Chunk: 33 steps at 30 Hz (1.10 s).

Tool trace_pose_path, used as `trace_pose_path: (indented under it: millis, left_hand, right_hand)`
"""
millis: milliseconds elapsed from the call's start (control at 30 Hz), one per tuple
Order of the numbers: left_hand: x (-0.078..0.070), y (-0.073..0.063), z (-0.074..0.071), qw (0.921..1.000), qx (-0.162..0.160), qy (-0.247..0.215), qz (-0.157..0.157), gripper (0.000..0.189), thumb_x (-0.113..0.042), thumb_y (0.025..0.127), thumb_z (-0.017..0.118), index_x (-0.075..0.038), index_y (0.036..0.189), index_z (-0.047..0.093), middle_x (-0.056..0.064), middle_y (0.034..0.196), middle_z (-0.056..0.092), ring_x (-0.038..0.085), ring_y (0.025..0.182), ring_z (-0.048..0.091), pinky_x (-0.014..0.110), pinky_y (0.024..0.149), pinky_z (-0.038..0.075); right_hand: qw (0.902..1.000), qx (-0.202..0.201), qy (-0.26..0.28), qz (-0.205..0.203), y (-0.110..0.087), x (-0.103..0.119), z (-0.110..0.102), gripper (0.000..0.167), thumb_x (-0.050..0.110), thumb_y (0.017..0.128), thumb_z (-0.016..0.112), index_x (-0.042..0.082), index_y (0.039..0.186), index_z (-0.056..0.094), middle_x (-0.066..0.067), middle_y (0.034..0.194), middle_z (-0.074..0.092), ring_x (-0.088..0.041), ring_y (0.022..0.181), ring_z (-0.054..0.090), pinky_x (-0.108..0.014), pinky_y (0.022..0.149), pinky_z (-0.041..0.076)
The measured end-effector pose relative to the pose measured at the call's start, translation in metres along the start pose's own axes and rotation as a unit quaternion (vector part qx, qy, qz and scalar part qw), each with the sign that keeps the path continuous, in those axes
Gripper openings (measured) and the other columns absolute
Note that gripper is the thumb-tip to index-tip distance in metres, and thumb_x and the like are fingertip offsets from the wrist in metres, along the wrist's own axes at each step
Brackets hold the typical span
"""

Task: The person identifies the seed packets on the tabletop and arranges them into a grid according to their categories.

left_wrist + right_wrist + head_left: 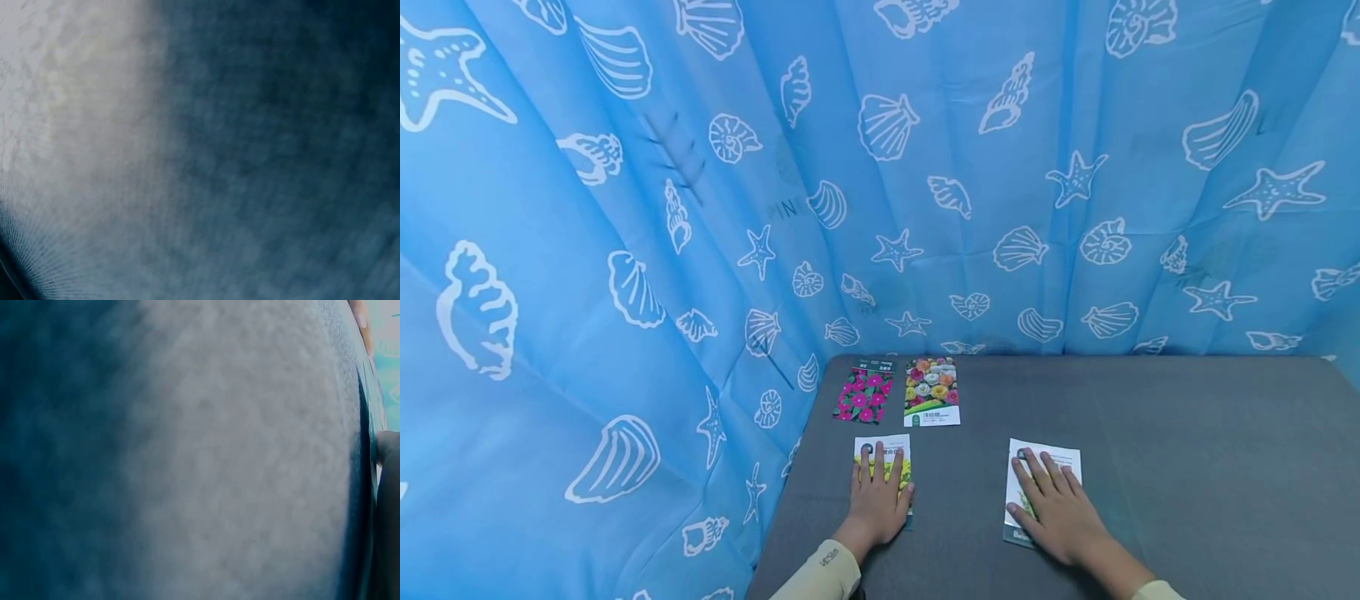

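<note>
My left hand (878, 504) lies with fingers spread on a seed packet with yellow flowers (861, 448), covering much of its lower part. To the right, my right hand (1058, 510) rests with straight fingers across a white seed packet with a green lower edge (1066, 455); its printed picture is mostly hidden under the palm. Both packets lie flat on the dark grey table. The left wrist view is a blur of close surface. At the right edge of the right wrist view, parts of the fingers (361, 319) show.
Farther back on the dark grey table (1210, 450) lie a packet with pink flowers (863, 395) and a packet with multicoloured flowers (932, 390), side by side near the back left corner. A blue curtain with white shells (955, 150) hangs behind and along the left.
</note>
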<state>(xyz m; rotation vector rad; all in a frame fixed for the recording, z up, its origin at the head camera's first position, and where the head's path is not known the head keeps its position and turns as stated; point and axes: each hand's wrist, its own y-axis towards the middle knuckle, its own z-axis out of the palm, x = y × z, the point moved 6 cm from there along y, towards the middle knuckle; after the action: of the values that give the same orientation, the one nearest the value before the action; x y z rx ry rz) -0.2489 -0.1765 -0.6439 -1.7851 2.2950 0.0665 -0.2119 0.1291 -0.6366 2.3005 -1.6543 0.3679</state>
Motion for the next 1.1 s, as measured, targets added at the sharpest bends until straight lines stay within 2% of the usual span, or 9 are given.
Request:
trace_pose_path:
  millis: [800,1100]
  left_hand:
    - [0.000,-0.001,-0.001,1.0000,0.002,-0.003,0.004,0.068,-0.053,0.114,0.037,-0.019,0.171,0.023,0.022,0.178,0.013,0.051,0.164,0.009,0.070,0.128,0.017]
    - [0.003,0.004,0.007,1.0000,0.006,-0.001,-0.001,0.068,-0.054,0.113,0.034,-0.022,0.172,0.021,0.021,0.178,0.010,0.050,0.164,0.006,0.071,0.128,0.014]
  right_hand:
    - [0.9999,0.014,0.000,-0.007,-0.007,-0.013,-0.005,0.078,0.059,0.105,0.055,0.011,0.164,0.042,-0.018,0.174,0.030,-0.047,0.160,0.026,-0.071,0.125,0.020]
    - [0.9997,0.010,0.019,-0.013,-0.012,-0.019,-0.010,0.077,0.059,0.104,0.056,0.012,0.163,0.043,-0.018,0.174,0.031,-0.048,0.159,0.027,-0.071,0.124,0.021]
